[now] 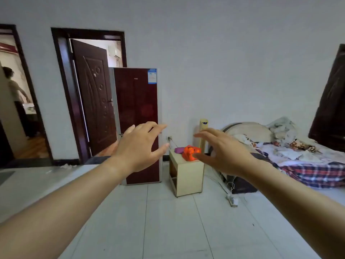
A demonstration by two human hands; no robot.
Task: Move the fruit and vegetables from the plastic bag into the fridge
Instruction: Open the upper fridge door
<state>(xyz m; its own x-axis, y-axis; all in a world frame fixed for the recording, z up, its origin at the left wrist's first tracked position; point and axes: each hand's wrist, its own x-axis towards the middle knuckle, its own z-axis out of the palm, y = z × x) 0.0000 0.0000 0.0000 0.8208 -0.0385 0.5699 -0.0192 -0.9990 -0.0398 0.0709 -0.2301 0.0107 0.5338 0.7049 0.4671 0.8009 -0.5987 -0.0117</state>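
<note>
A tall dark red fridge (137,101) stands against the far wall with its doors closed. To its right, a small beige cabinet (186,174) carries an orange plastic bag (189,153) with a purple item (179,150) beside it. Both of my arms reach forward, well short of them. My left hand (139,148) hovers in the air in front of the fridge's lower half, fingers spread and holding nothing. My right hand (224,152) hovers in line with the bag, fingers also spread and empty, hiding the bag's right edge.
A white tiled floor (168,221) stretches between me and the cabinet. A power strip (232,200) with cables lies on the floor right of the cabinet. A cluttered bed (298,156) fills the right side. An open dark door (93,94) is left of the fridge; a person (15,90) stands in the far-left doorway.
</note>
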